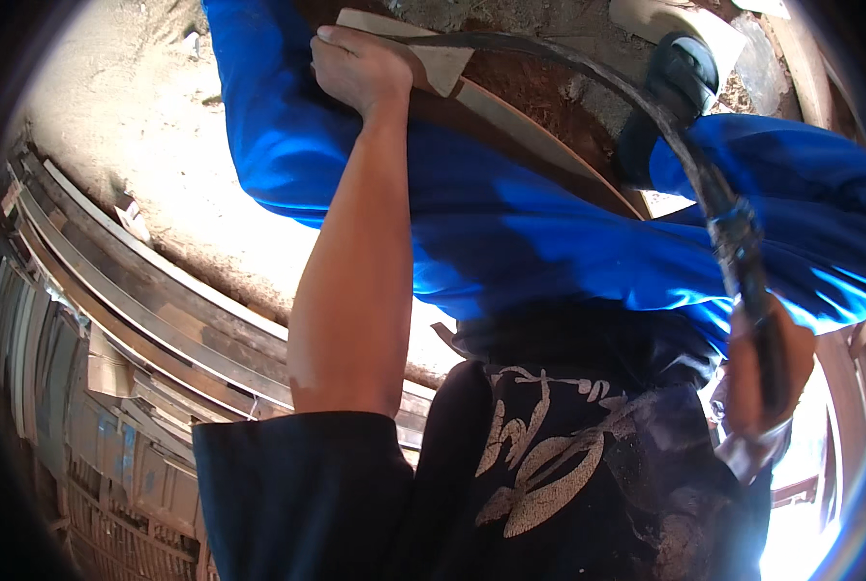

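Observation:
My left hand (360, 76) is closed on the edge of a pale, flat piece of wood (440, 70) above my blue-clad leg. At the right, my right hand (791, 363) grips the dark handle of a long curved knife (667, 126), somewhat blurred. The handle looks wrapped near the blade. From there the blade bends up and to the left, and its tip end lies over the wood beside my left hand. My left fingers are partly hidden behind the wood.
A long thin board (549, 150) slants beside my legs (549, 247). A dark sandal (684, 77) is on my foot at the upper right. Long planks (162, 276) lie at the left on sandy ground (113, 107), near a slatted wooden structure (128, 484).

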Demonstrator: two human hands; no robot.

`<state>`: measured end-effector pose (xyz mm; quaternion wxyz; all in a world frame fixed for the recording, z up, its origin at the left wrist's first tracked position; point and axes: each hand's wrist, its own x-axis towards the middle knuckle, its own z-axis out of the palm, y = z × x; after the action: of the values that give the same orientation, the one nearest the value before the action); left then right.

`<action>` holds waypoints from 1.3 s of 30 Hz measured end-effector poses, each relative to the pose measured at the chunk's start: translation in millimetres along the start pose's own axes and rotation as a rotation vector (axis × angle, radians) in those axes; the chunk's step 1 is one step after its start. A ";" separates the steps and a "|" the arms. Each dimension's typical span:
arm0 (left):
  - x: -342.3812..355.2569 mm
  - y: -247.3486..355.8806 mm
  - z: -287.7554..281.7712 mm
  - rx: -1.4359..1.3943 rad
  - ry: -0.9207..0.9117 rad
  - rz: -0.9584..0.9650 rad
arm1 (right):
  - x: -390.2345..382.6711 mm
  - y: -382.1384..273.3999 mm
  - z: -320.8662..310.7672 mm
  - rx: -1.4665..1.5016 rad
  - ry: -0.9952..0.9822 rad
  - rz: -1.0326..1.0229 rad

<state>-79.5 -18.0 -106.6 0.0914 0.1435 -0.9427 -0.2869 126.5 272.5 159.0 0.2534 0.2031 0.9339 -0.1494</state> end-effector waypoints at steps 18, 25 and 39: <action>-1.8 33.0 -17.4 -0.430 0.063 -0.092 | -9.8 85.3 -45.7 0.437 0.341 -0.569; -28.8 78.0 -96.6 -0.743 -0.204 -0.144 | 88.6 -64.8 -48.5 0.562 0.160 -0.705; -57.4 149.3 -201.6 -0.896 -0.321 -0.078 | 107.4 -124.1 -10.6 1.127 -0.144 -0.772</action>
<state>-6.6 15.3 138.0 -0.0132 0.0792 -0.7224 -0.6868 -19.1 200.9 132.3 0.0993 -0.0538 0.7000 -0.7052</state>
